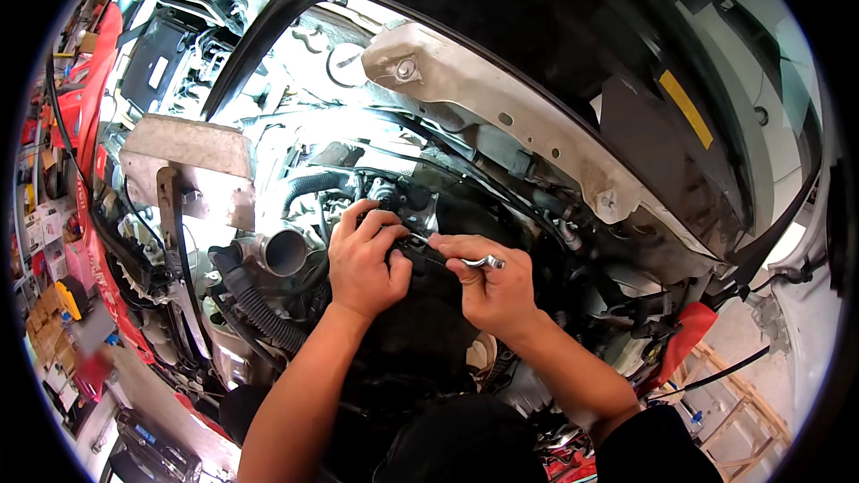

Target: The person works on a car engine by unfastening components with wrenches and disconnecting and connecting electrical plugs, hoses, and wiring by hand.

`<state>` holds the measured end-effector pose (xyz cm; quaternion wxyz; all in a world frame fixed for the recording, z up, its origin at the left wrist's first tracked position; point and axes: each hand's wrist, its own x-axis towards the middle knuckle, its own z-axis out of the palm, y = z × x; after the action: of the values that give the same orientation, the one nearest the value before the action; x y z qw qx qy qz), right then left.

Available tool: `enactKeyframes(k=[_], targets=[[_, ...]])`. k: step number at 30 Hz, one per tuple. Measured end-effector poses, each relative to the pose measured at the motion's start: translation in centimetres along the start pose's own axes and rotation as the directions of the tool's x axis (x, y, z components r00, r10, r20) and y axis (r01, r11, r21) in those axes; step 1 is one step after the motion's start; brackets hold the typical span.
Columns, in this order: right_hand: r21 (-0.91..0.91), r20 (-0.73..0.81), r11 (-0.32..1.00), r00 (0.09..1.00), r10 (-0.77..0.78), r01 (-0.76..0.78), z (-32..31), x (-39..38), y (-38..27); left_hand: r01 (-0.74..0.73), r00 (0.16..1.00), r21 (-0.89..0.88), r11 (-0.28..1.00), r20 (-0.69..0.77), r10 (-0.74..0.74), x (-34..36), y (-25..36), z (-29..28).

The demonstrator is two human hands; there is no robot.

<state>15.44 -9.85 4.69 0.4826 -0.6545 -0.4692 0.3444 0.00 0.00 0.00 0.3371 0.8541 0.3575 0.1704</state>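
Deep in an open engine bay, my right hand (495, 286) is closed on a chrome wrench (487, 262). Its shiny end sticks out past my thumb, and its thin shaft points left toward my other hand. My left hand (367, 264) sits beside it with curled fingers over the engine parts (386, 192). What those fingers grip is hidden under them. The wrench's far end disappears among dark parts between my hands, so I cannot tell what it touches.
A ribbed black hose (259, 304) and an open round pipe (284, 252) lie left of my hands. Farther left stands a grey metal box (188, 161). A pale metal panel (501, 107) runs along the far side. Red covers (106, 116) drape the left edge.
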Motion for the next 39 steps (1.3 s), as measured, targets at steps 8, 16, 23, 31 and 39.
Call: enactKeyframes(k=[8,16,23,31,39], targets=[[-0.02,-0.01,0.998,0.999,-0.053,0.053,1.2,1.1,-0.5,0.014,1.0,0.009,1.0,0.007,-0.014,0.4,0.1,-0.8],[-0.1,-0.014,0.994,0.998,-0.053,0.052,1.4,1.7,-1.0,0.014,1.0,-0.003,1.0,-0.004,-0.014,0.5,-0.1,-0.3],[-0.183,-0.019,0.983,0.999,-0.032,0.028,1.7,2.3,-1.8,-0.034,0.999,0.027,0.999,-0.035,0.035,0.9,-0.3,-0.2],[-0.028,-0.162,0.98,0.966,-0.201,0.199,0.1,2.3,0.4,-0.049,0.996,0.049,0.998,-0.078,0.053,0.2,-0.1,-0.2],[-0.127,-0.196,0.945,0.927,-0.321,0.301,-4.9,-1.6,1.3,0.014,0.99,-0.048,0.999,-0.14,-0.021,-0.4,-0.3,-0.1]])
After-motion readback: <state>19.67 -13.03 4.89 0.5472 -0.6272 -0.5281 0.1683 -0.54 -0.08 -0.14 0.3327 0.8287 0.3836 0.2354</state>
